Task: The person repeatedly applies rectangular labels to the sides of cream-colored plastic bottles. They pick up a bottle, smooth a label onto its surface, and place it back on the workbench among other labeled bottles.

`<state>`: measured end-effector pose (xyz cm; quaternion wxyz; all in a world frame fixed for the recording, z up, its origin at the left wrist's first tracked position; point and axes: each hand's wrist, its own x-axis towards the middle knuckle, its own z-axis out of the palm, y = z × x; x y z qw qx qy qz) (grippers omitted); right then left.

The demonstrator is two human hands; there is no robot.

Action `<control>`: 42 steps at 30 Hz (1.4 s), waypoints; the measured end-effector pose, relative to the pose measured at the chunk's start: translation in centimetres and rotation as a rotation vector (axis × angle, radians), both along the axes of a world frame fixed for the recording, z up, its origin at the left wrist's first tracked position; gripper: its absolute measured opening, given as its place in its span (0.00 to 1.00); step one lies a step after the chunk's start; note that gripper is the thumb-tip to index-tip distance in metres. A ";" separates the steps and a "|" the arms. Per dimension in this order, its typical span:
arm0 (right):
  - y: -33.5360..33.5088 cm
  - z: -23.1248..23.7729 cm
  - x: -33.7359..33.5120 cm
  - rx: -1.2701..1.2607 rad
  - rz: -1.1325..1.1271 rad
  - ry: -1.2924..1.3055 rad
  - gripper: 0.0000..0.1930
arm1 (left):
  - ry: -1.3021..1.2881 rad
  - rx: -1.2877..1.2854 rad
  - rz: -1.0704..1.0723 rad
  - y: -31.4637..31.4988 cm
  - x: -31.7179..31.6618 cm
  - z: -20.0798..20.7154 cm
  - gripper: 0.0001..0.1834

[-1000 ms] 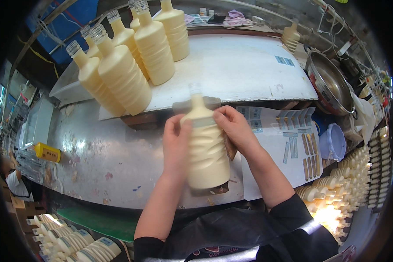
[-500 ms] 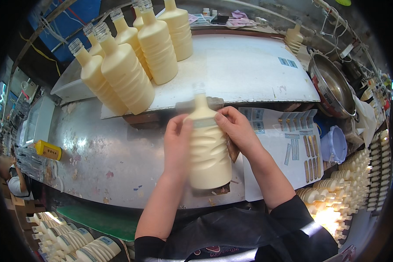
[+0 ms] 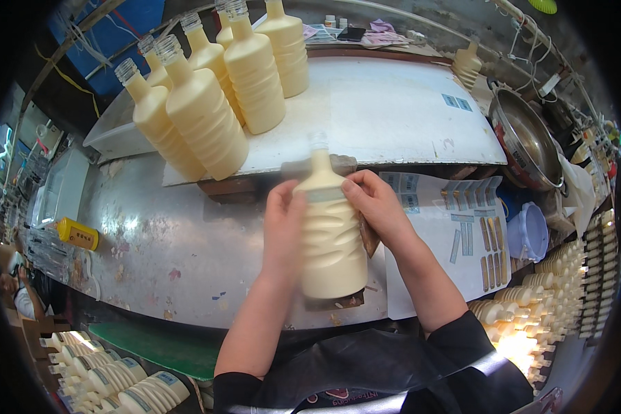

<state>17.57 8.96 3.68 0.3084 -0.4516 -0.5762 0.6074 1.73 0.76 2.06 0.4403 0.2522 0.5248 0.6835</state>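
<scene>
A cream-coloured bottle [image 3: 332,245] with wavy ridges lies in front of me, its clear threaded neck pointing away. A narrow grey-green label strip [image 3: 322,194] runs across its upper body. My left hand [image 3: 283,215], blurred by motion, is closed at the left side, fingertips by the strip's end. On the opposite side my right hand [image 3: 375,200] grips the bottle, thumb at the strip's right end. Part of a dark brown support [image 3: 338,303] shows beneath the base.
Several similar bottles [image 3: 255,83] stand at far left on a raised white board [image 3: 393,96]. A sheet [image 3: 421,276] with labels and strips lies right, near a lavender bucket [image 3: 528,232]. A yellow bottle [image 3: 77,234] lies left. Many bottles [image 3: 507,303] fill the lower right.
The whole view has shifted very slightly. Both hands stay at the bottle's upper sides, and the strip keeps its place. Far left, a person's visible position differs a little.
</scene>
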 end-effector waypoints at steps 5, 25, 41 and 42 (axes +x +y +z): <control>1.1 -0.8 1.7 -0.018 0.012 0.035 0.20 | -0.042 -0.063 -0.060 -0.3 -0.1 0.9 0.19; 1.6 0.8 -0.9 0.647 -0.267 -0.174 0.19 | 0.043 -0.038 -0.117 0.0 -0.5 0.2 0.16; 1.8 1.2 0.0 0.524 -0.314 0.081 0.18 | 0.355 -0.042 -0.112 -0.1 -0.4 1.0 0.20; 1.4 1.2 -0.2 0.550 -0.281 0.092 0.18 | 0.442 -0.067 -0.114 0.1 -0.6 0.8 0.20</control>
